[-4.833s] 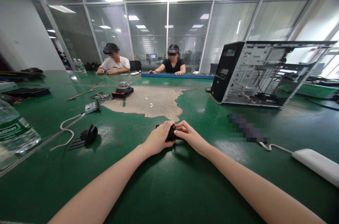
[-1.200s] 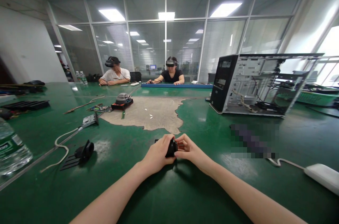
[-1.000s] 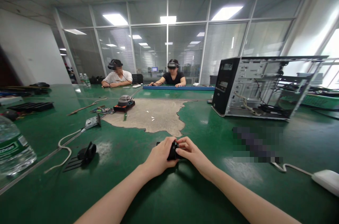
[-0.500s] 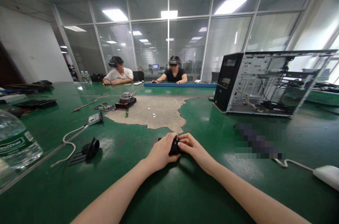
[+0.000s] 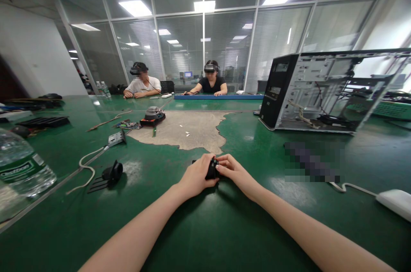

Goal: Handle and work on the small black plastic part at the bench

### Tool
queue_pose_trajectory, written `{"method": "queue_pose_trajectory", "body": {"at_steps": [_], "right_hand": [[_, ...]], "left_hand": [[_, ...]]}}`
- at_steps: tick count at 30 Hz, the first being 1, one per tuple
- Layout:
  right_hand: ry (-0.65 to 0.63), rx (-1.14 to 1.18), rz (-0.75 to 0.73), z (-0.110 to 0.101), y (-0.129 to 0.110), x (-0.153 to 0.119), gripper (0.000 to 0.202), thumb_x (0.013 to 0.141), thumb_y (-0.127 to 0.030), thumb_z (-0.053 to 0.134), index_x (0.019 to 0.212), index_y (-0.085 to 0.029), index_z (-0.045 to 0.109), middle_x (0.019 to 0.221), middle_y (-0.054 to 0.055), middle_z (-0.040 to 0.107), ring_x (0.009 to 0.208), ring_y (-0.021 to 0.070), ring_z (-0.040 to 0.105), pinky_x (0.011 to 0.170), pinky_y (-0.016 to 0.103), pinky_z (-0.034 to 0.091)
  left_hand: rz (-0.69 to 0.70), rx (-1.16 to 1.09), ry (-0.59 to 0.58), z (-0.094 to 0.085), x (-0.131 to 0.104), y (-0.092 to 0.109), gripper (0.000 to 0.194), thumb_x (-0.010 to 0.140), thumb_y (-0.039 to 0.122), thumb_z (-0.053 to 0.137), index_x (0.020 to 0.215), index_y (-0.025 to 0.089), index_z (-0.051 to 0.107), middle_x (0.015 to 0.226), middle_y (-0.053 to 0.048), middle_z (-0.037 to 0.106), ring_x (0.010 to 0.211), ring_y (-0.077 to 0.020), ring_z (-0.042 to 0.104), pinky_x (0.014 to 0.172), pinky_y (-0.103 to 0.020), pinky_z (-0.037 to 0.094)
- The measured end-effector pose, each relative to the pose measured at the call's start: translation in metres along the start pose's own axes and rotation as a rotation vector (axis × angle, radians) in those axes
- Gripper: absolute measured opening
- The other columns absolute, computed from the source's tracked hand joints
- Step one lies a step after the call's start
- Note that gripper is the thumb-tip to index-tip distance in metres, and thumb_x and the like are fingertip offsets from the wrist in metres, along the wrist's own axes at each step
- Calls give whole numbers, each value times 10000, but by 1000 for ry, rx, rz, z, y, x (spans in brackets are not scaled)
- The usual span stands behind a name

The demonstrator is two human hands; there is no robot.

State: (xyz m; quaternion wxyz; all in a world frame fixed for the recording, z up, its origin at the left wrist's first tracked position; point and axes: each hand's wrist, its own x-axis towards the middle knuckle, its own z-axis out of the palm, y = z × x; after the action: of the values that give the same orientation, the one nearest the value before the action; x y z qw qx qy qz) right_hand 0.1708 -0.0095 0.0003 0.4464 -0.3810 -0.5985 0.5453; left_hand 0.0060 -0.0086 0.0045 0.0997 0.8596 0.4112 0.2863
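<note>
Across a green table (image 5: 192, 237), two people (image 5: 144, 87) are sitting; one opened computer case (image 5: 321, 96) is standing at right, one water bottle (image 5: 24, 167) at left. Nearer, the left hand (image 5: 196, 173) is wrapping around one black part (image 5: 212, 170), partly hiding it, while the right hand (image 5: 236, 173) is gripping its right side.

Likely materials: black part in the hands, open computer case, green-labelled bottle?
Black part: probably plastic, from its even dark look; partly hidden, so unsure.
Computer case: likely sheet metal, silvery-grey with cutouts; its front panel looks like black plastic, fairly dull.
Bottle: most likely clear glossy plastic, see-through with bright highlights.
</note>
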Motion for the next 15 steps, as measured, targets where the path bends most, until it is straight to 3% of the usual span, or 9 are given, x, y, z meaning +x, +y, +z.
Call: {"method": "queue_pose_trajectory", "body": {"at_steps": [3, 8, 15], "right_hand": [[13, -27, 17, 0, -1, 0, 275, 682, -324, 609, 894, -189, 497, 902, 32, 574, 877, 166, 535, 832, 353, 379], [-89, 15, -3, -1, -5, -2, 368, 604, -284, 684, 893, -221, 465, 851, -1, 584, 831, 156, 551, 788, 349, 407], [-2, 29, -2, 0, 2, -1, 244, 713, -334, 583, 899, -209, 485, 842, 9, 591, 799, 141, 558, 776, 332, 414]], "left_hand": [[-3, 8, -10, 0, 0, 0, 586, 651, 262, 627, 1141, 226, 307, 1117, -56, 456, 958, -222, 507, 789, -342, 423], [-12, 20, -23, 0, 0, -1, 624, 640, 244, 633, 1162, 233, 291, 1142, -60, 443, 971, -231, 509, 781, -348, 426], [5, 13, -8, 0, 0, -1, 595, 656, 266, 622, 1153, 227, 298, 1125, -61, 452, 972, -228, 508, 785, -347, 426]]}}
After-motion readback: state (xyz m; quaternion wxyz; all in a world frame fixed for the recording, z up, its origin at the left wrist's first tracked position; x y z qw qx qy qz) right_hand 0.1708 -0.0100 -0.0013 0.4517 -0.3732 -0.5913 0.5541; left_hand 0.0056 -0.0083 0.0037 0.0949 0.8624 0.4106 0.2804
